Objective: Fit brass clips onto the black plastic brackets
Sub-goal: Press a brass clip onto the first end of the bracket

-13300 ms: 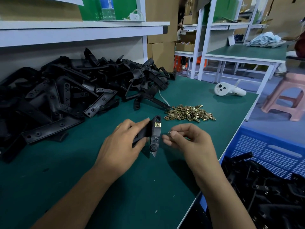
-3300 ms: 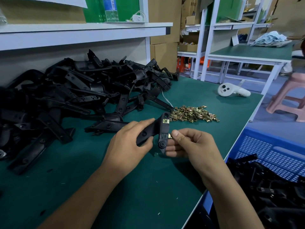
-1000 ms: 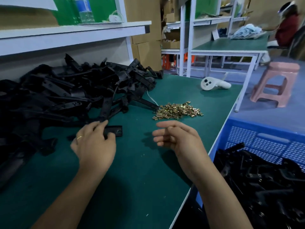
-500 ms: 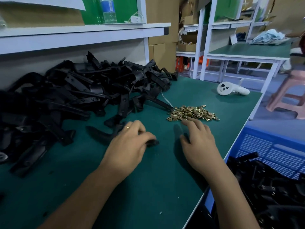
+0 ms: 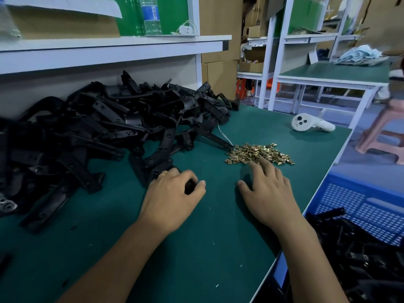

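Black bracket (image 5: 153,165) is lying flat on the green table (image 5: 196,248), long axis running from the bracket pile (image 5: 98,127) toward the near right. Left hand (image 5: 172,193) is curling round its near end. Right hand (image 5: 266,189) is reaching, fingers straight, fingertips touching the brass clips (image 5: 260,153).

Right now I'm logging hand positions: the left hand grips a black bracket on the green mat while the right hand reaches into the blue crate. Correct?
Not quite. The head view shows the right hand reaching to the brass clips, not the blue crate. The left hand does grip a black bracket on the mat.
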`<control>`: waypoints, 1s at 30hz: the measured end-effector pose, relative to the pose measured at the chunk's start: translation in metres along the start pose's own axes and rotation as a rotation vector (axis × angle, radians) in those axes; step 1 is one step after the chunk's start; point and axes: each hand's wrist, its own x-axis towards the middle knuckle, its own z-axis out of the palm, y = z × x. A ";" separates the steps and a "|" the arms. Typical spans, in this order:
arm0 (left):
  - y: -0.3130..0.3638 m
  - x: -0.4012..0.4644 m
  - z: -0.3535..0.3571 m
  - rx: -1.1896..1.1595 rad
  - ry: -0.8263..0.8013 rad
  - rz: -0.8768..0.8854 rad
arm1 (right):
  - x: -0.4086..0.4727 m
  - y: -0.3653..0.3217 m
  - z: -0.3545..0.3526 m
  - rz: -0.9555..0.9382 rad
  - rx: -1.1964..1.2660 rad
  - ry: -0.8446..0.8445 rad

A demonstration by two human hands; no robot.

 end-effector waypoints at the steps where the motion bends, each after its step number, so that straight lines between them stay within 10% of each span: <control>1: 0.000 0.000 0.001 -0.045 0.008 0.020 | 0.001 0.000 0.001 -0.010 -0.021 -0.022; 9: -0.009 -0.008 -0.001 -0.467 0.005 0.186 | 0.006 0.005 0.004 -0.003 -0.011 0.033; 15: -0.005 0.000 0.001 0.043 -0.022 0.019 | 0.028 0.013 -0.002 0.023 -0.035 0.023; 23: 0.000 -0.004 0.000 0.145 0.058 0.321 | 0.026 0.012 -0.002 -0.041 -0.040 0.146; 30: -0.011 -0.003 -0.008 0.314 0.198 0.211 | 0.022 0.010 -0.004 -0.035 0.003 0.174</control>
